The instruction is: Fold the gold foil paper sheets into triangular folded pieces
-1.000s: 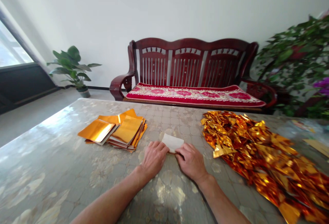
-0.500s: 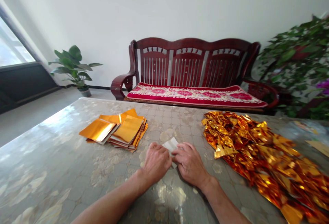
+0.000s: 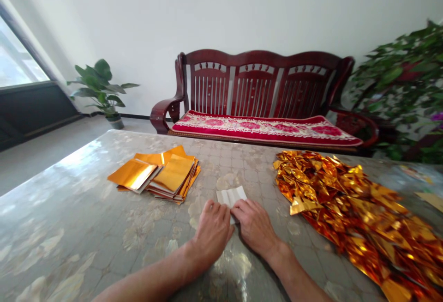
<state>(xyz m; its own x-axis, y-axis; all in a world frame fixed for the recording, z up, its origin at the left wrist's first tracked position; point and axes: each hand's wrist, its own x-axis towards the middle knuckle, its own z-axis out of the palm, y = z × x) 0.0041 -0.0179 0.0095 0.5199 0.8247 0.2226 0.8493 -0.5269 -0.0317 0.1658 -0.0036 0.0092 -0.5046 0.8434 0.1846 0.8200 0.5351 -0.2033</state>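
A small creased sheet of paper (image 3: 231, 195), pale side up with fold lines across it, lies on the table in front of me. My left hand (image 3: 213, 229) is closed at its lower left edge, the fingers curled and pressed together. From the right, my right hand (image 3: 256, 226) grips the same sheet, its fingertips close to my left thumb. Both hands cover the sheet's near part. Left of them rests a stack of gold foil paper sheets (image 3: 173, 175), and on the right a long heap of folded gold foil pieces (image 3: 341, 200).
The table (image 3: 114, 228) has a clear, shiny patterned cover. Beyond it stands a dark red wooden bench (image 3: 256, 85) with a red floral cushion (image 3: 266, 129). A clear plastic bag (image 3: 411, 175) lies at the far right. Potted plants (image 3: 98, 89) flank the bench.
My hands have drawn slightly nearer to me and lower on the sheet. More of the sheet shows, opened flatter with its creases visible. The view has shifted a little.
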